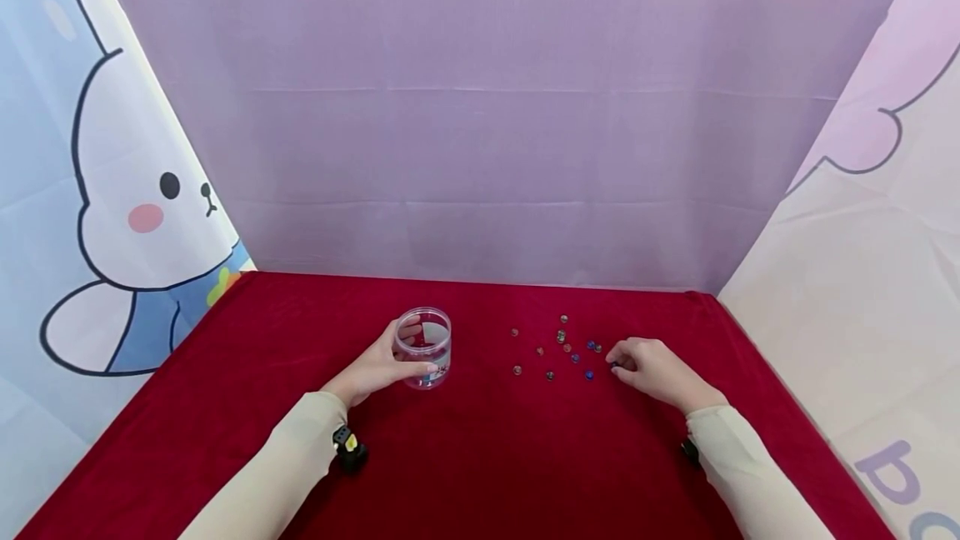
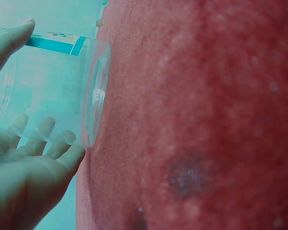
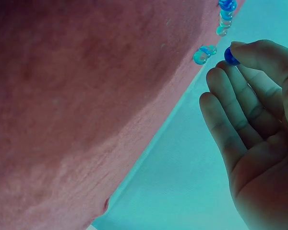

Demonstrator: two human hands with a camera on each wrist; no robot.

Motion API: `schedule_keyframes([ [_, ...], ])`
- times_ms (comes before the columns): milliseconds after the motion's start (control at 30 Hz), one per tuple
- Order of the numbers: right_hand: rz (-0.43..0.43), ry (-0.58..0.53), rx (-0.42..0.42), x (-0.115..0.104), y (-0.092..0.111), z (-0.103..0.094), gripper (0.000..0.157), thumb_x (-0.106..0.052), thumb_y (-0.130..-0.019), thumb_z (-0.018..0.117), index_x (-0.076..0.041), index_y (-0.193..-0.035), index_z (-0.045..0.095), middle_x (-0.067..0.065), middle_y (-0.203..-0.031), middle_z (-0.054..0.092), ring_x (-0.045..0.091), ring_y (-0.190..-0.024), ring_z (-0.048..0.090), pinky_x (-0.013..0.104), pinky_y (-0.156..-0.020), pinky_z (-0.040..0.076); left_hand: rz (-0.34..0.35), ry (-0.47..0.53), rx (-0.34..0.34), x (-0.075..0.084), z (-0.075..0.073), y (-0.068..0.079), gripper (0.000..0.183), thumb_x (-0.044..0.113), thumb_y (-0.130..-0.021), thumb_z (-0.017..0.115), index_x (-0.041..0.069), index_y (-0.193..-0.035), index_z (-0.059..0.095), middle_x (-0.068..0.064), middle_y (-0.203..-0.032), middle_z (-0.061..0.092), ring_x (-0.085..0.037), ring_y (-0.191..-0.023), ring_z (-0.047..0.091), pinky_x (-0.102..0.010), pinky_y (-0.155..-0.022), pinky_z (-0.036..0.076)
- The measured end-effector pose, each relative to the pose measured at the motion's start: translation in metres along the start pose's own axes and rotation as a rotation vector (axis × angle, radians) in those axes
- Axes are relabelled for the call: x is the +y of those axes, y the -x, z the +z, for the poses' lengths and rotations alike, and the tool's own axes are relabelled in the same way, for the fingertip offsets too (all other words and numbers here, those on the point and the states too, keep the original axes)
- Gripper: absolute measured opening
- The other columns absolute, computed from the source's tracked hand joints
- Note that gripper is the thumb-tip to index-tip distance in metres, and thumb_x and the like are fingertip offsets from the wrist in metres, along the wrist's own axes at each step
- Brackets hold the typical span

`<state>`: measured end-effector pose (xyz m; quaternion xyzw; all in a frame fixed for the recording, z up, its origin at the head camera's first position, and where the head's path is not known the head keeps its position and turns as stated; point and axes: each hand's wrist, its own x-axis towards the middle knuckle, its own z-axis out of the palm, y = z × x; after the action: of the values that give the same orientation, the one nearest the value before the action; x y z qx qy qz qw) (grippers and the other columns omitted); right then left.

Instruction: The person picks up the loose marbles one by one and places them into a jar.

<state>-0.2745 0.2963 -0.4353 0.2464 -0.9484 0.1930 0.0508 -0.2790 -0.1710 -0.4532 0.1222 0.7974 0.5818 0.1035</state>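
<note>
A clear plastic jar (image 1: 424, 361) stands upright and open-topped on the red cloth, left of the middle. My left hand (image 1: 381, 363) grips it from the left, thumb in front and fingers curved round the far side; a label strip shows on its wall in the left wrist view. Between thumb and fingertips my right hand (image 1: 654, 368) pinches a dark blue marble (image 3: 231, 56), which sits mostly hidden by the fingers in the head view. Just left of that hand lie several loose marbles, among them a blue marble (image 1: 589, 375) and a greenish marble (image 1: 550, 376).
Red cloth (image 1: 480, 457) covers the table up to a lilac curtain (image 1: 480, 148) at the back. A reddish marble (image 1: 517, 371) lies nearest the jar. Printed cloth panels hang at both sides, one with a white cartoon animal (image 1: 150, 165).
</note>
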Motion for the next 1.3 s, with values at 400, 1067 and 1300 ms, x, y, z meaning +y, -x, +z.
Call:
schedule_keyframes([
  [400,-0.06,0.005,0.046,-0.007,-0.006,0.002,0.014,-0.005,-0.087,0.077,-0.007,-0.1,0.073,-0.006,-0.092,0.066,0.009,-0.079,0.061,0.031,-0.073,0.056,0.027,-0.013,-0.014,-0.003,-0.001,-0.001,0.093,0.032,-0.084,0.083,0.018,-0.154,0.024,-0.011,-0.156,0.032,-0.035,-0.138,0.035,-0.054,-0.105,0.042],
  [1067,-0.085,-0.008,0.066,-0.028,-0.021,0.003,0.016,-0.009,-0.087,0.078,-0.009,-0.102,0.073,-0.009,-0.092,0.064,0.007,-0.081,0.06,0.028,-0.073,0.055,0.029,0.0,-0.024,-0.004,-0.001,-0.002,0.094,0.031,-0.083,0.084,0.02,-0.154,0.023,-0.01,-0.157,0.031,-0.035,-0.14,0.033,-0.053,-0.105,0.043],
  [1300,-0.106,-0.012,0.077,-0.034,-0.024,0.003,0.016,-0.008,-0.087,0.078,-0.008,-0.102,0.072,-0.01,-0.091,0.063,0.007,-0.079,0.059,0.028,-0.073,0.055,0.031,-0.001,-0.026,-0.005,-0.002,-0.002,0.094,0.031,-0.083,0.084,0.019,-0.154,0.023,-0.011,-0.157,0.031,-0.035,-0.14,0.033,-0.053,-0.105,0.042],
])
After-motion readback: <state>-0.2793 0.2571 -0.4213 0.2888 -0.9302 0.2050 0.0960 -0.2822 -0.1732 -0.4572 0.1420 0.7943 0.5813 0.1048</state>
